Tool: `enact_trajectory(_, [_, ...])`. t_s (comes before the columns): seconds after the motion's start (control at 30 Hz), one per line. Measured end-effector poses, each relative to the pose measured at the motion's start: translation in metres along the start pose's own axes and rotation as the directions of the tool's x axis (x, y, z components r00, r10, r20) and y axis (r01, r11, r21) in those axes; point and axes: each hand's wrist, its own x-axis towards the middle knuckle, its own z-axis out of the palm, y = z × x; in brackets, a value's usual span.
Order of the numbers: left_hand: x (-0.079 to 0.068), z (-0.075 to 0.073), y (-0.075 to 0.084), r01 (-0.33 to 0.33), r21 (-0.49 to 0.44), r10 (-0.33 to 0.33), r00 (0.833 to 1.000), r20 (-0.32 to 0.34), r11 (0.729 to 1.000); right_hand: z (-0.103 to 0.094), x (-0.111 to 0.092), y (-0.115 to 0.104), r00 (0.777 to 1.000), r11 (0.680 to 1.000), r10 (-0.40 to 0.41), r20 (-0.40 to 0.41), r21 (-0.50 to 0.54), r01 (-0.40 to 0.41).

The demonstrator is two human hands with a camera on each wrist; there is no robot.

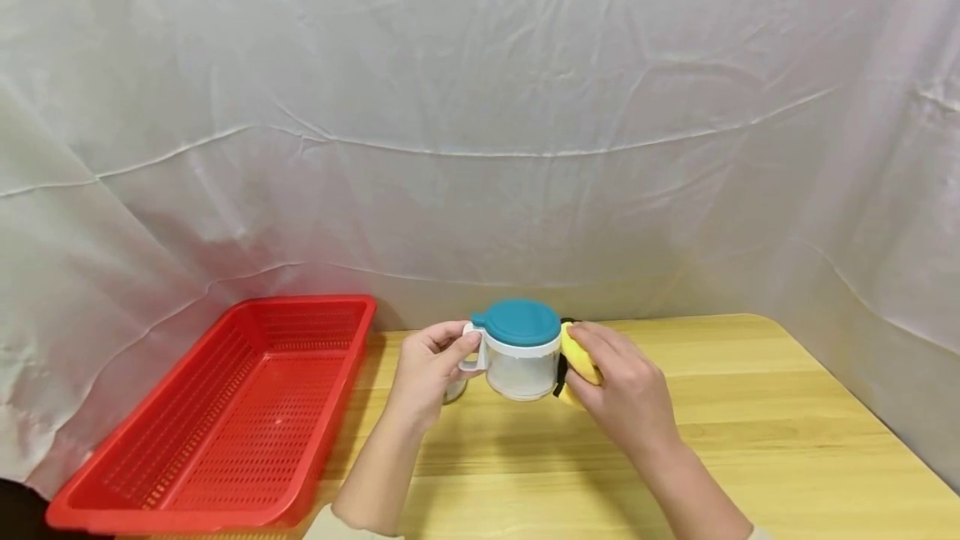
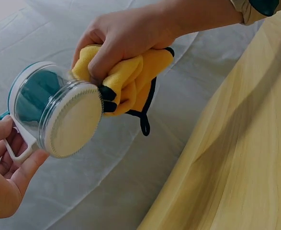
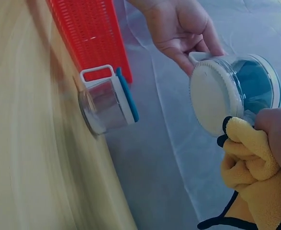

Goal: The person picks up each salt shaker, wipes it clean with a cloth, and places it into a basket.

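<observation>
A clear seasoning jar (image 1: 522, 369) with a blue lid (image 1: 520, 322) and a white handle is held above the table. My left hand (image 1: 433, 369) grips its handle (image 2: 23, 143) between thumb and fingers. On the jar's other side my right hand (image 1: 626, 382) holds a bunched yellow cloth (image 1: 579, 354) with black edging against the jar's wall. The left wrist view shows the jar's pale round base (image 2: 76, 122) and a black loop hanging from the cloth. A second similar jar (image 3: 106, 103) stands on the table, mostly hidden behind my left hand in the head view.
A red perforated plastic basket (image 1: 300, 457) stands at the left of the wooden table (image 1: 780, 440). The second jar is between the basket and the held jar. A pale grey sheet (image 1: 480, 107) hangs behind the table and along its sides.
</observation>
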Motion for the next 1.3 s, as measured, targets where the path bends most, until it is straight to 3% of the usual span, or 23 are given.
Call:
enact_trajectory(0.27, [0.000, -0.002, 0.001, 0.005, -0.045, -0.005, 1.000, -0.016, 0.999, 0.004, -0.003, 0.002, 0.994, 0.998, -0.066, 0.082, -0.006, 0.067])
enact_trajectory(0.53, [0.000, -0.004, 0.003, 0.001, -0.053, -0.002, 1.000, -0.014, 0.999, 0.011, -0.006, 0.004, 0.988, 0.991, -0.130, 0.087, -0.022, 0.132])
enact_trajectory(0.87, [-0.001, -0.001, 0.001, 0.005, -0.019, -0.003, 0.996, 0.093, 1.000, 0.005, -0.005, 0.007, 0.999, 0.999, -0.042, 0.033, 0.036, 0.041])
enact_trajectory(1.0, [-0.002, -0.002, 0.000, 0.004, -0.004, -0.003, 0.990, 0.138, 1.000, 0.003, -0.005, 0.009, 0.998, 0.998, -0.034, 0.048, 0.060, 0.031])
enact_trajectory(1.3, [-0.004, -0.003, 0.001, 0.011, -0.001, -0.011, 0.995, 0.103, 1.000, 0.011, -0.007, 0.013, 0.989, 0.991, -0.111, 0.097, 0.088, 0.103])
